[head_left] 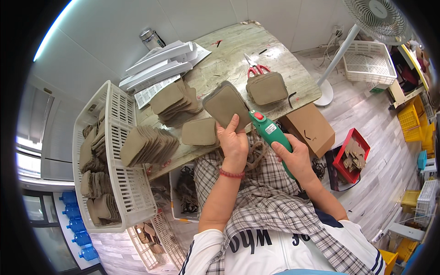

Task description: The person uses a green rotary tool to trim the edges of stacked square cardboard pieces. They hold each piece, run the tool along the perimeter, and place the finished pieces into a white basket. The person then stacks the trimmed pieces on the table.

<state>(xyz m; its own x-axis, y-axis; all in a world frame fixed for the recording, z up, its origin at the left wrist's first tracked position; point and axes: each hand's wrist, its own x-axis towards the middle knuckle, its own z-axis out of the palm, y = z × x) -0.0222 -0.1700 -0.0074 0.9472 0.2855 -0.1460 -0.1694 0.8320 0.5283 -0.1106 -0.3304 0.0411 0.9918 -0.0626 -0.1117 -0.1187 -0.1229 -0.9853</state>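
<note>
My left hand grips a tan, rounded-corner padded fabric piece by its lower edge, thumb on top, tilted up above the table. My right hand is wrapped round a green handheld power cutter with a red button. The cutter's head meets the right edge of the piece; its blade is too small to make out. Beside my left hand a single similar piece lies at the table edge. Past the cutter sits a short stack of pieces, with red-handled scissors behind it.
Fanned stacks of tan pieces line the left side of the worn table, beside a white plastic crate. Papers and a flask stand behind. A cardboard box, red tray and fan are rightward.
</note>
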